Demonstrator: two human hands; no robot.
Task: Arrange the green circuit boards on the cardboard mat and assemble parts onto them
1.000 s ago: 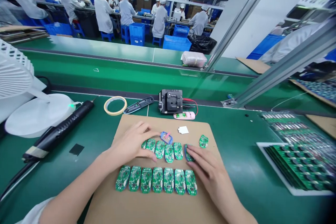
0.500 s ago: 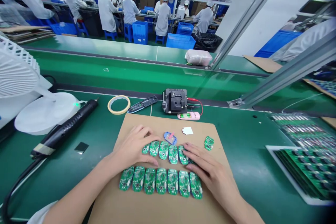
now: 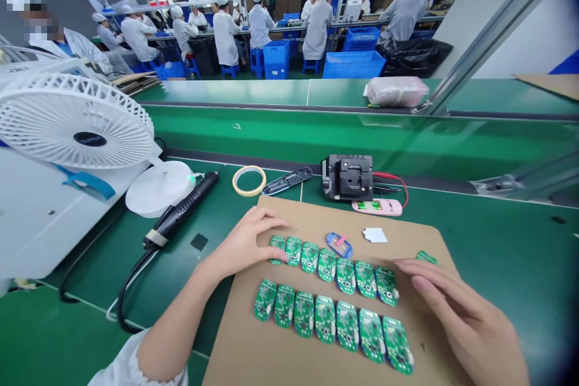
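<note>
Green workbench (image 3: 506,253) under a brown cardboard sheet (image 3: 239,356) carries two rows of seven green circuit boards (image 3: 325,319). Left hand (image 3: 242,241) lies open and empty, fingertips at the upper row's leftmost board (image 3: 278,249). Right hand (image 3: 470,319) is also open, holding nothing, its fingers just beside that row's rightmost board (image 3: 386,285). Beyond the cardboard sheet sit a black fixture (image 3: 347,178), a tape roll (image 3: 248,181) and a black corded tool (image 3: 181,208).
</note>
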